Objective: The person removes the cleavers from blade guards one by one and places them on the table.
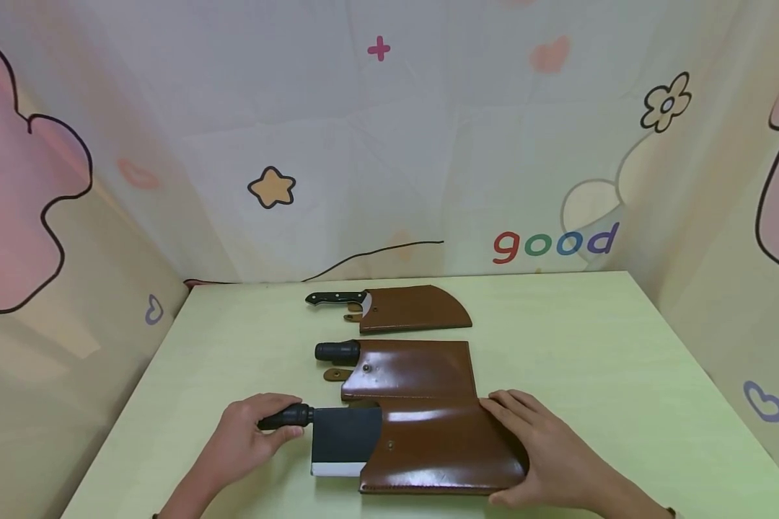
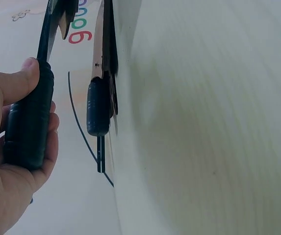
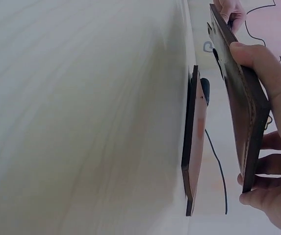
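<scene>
My left hand (image 1: pixel 253 436) grips the black handle (image 2: pixel 28 122) of a cleaver (image 1: pixel 345 438). Its dark blade, pale along the edge, is partly inside a glossy brown leather sheath (image 1: pixel 451 450); the rest of the blade is hidden there. At the sheath's closed right end, my right hand (image 1: pixel 552 454) holds it, thumb (image 3: pixel 250 55) on one edge and fingers round the other. In the right wrist view the held sheath (image 3: pixel 241 93) is raised off the table. Just behind lies a second brown sheath (image 1: pixel 422 367) with a black knife handle (image 1: pixel 337 352) sticking out to the left.
Farther back lies a third sheath (image 1: pixel 418 308), rounded at its right end, with a black riveted knife handle (image 1: pixel 337 298) protruding. All rest on a pale green table (image 1: pixel 578 346). A printed cloth backdrop (image 1: pixel 389 144) stands behind and at both sides.
</scene>
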{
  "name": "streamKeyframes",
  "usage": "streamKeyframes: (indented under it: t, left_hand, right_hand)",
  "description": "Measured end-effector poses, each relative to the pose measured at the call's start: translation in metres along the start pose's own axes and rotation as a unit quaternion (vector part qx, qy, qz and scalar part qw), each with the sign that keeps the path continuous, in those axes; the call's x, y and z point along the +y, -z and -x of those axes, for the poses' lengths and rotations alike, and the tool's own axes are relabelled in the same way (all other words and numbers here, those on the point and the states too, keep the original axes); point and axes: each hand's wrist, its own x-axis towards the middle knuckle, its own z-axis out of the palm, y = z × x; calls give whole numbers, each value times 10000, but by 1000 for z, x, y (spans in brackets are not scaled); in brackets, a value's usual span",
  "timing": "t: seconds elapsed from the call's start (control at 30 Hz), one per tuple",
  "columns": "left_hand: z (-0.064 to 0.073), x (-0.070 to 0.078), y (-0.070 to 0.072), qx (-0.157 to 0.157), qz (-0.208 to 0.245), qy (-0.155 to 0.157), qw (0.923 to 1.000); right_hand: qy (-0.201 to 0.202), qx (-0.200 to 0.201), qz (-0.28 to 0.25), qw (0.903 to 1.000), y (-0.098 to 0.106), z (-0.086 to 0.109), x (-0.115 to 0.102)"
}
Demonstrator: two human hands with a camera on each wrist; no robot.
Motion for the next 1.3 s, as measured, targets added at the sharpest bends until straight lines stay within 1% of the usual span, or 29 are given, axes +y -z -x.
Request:
streamKeyframes:
  t: [0.17, 0.27, 0.53, 0.73, 0.87, 1.03, 1.17, 1.3]
  left_hand:
    - [1, -5, 3, 48, 55, -86, 9999]
    - [3, -6, 6, 29, 80, -81, 9999]
    - [5, -5, 15, -188, 84, 240, 9995]
    - [7, -7, 20, -317, 80, 437, 9985]
    - [9, -8, 22, -237, 184, 335, 9990]
    - [12, -13, 26, -122, 286, 281, 9991]
    - [14, -14, 28, -117, 316, 275, 9991]
    - [17, -16, 31, -40, 218, 268, 9994]
  right_hand:
    - [-93, -92, -80, 9999, 3, 2, 2]
    - [-123, -129, -109, 9998, 5, 4, 3]
    - [22, 36, -5, 10000, 6, 10, 8]
    - [-13, -23, -102, 9999, 10, 14, 13]
    - [-116, -132, -125, 9998, 13, 16, 16]
    - [-275, -290, -172, 9991, 17, 20, 20]
    - [-235, -280, -111, 9993, 18, 23, 22]
    - [-275, -235, -34, 9993, 19, 27, 26]
